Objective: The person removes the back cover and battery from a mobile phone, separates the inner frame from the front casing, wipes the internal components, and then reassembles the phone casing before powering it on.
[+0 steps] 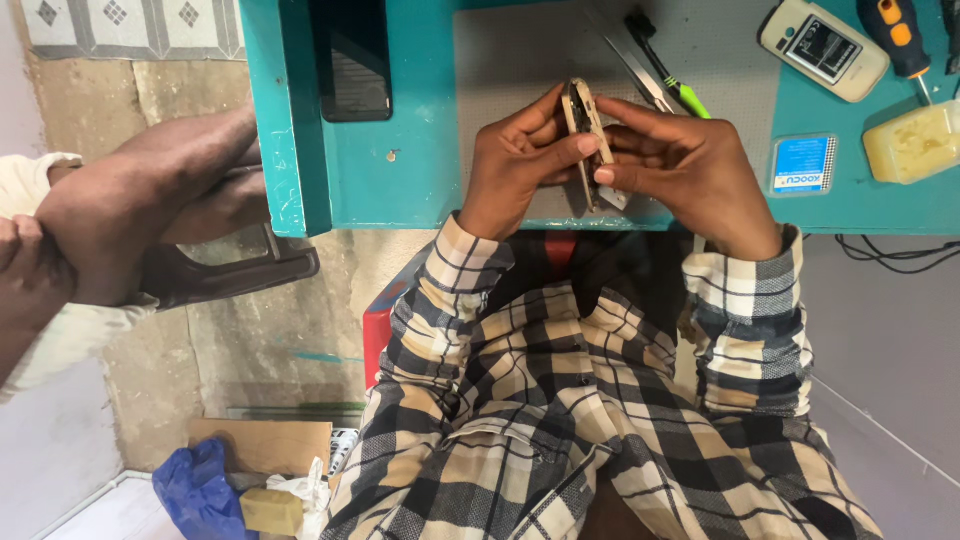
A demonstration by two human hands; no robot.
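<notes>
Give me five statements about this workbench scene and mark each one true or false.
1. Both hands hold the thin phone frame on edge between them. True: the left hand and the right hand grip it from either side.
2. The screwdriver with the blue and orange handle is in the right hand. False: it lies on the teal table, at the far right.
3. A dark phone lies flat on the table to the left of the hands. True.
4. The white phone lies under the left hand. False: it lies at the upper right, near the screwdriver.
5. The person wears a plain red shirt. False: the shirt is checked in cream, black and grey.
</notes>
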